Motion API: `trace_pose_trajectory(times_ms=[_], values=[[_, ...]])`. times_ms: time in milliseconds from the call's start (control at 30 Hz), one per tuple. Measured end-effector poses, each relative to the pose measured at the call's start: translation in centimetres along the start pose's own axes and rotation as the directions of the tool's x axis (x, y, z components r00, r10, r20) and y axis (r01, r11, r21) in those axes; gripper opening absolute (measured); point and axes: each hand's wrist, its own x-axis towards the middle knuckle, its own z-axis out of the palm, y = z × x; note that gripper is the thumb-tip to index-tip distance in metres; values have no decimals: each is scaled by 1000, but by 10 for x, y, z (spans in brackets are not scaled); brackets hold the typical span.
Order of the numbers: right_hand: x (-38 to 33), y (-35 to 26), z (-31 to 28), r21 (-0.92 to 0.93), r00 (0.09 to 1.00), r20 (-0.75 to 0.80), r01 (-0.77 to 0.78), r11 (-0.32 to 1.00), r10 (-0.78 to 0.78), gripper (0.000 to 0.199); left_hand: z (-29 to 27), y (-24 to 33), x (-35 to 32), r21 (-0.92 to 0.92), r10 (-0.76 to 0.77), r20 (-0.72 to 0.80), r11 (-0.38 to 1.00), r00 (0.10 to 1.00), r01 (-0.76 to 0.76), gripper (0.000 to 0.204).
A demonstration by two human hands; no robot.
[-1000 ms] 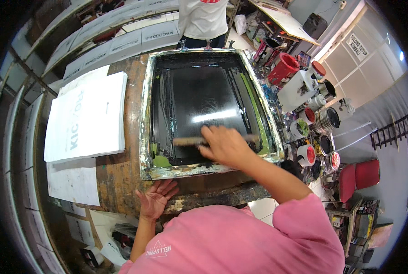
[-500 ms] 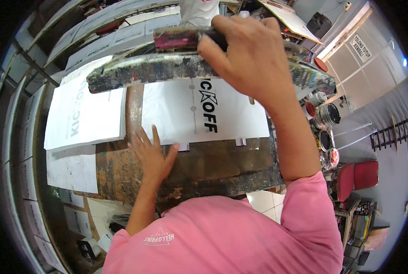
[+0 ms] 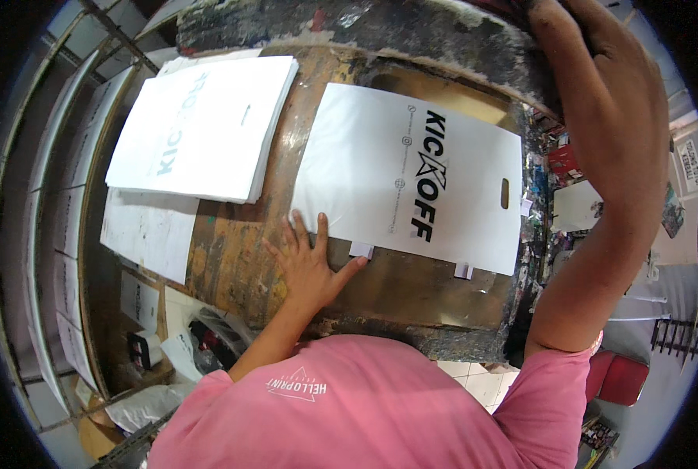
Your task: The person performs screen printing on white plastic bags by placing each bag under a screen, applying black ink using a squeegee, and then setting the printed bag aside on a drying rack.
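A white plastic bag point(image 3: 357, 156) with black print and a cut-out handle hole lies flat on the worn printing board point(image 3: 239, 258). My left hand point(image 3: 308, 266) is open, fingers spread, at the bag's lower left corner. Above the bag's far edge a thick, ink-crusted screen-printing frame point(image 3: 380, 39) is tilted up. My right hand point(image 3: 611, 102) is closed round the frame's right part; its fingertips are partly cut off by the view's upper edge. A dark red bar point(image 3: 513, 9) shows beside them. Small pale tabs point(image 3: 361, 250) sit along the bag's near edge.
A stack of printed white bags point(image 3: 200, 125) lies on the board's left, over a white sheet point(image 3: 150, 234). Racks point(image 3: 68, 219) with more printed bags stand at the far left. A red chair point(image 3: 624, 377) is at the right, and a plastic sheet point(image 3: 146, 406) lies low on the left.
The view has tilted down and turned, so the board fills more of it. My right hand and the frame now appear higher up, uncovering the whole bag. My left hand stays by the bag's corner.
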Motion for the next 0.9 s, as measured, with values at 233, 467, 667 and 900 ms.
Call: trace_pose_trajectory(times_ms=[233,467,667,900], values=[[-10,7,0,-19,984,-54,168,986,-169,31,-11,12,11,-98,69,-68,992,995,-75,115],[4,6,-11,38,993,88,77,996,-80,35,-79,55,89,-484,97,-488,796,867,-362,65],[-3,40,9,-21,926,-54,374,927,-375,41,-102,35,80,-724,-149,-411,652,900,-223,50],[-8,36,7,-61,932,-67,352,934,-356,38,-116,-75,86,-954,-377,-217,275,900,-115,60]])
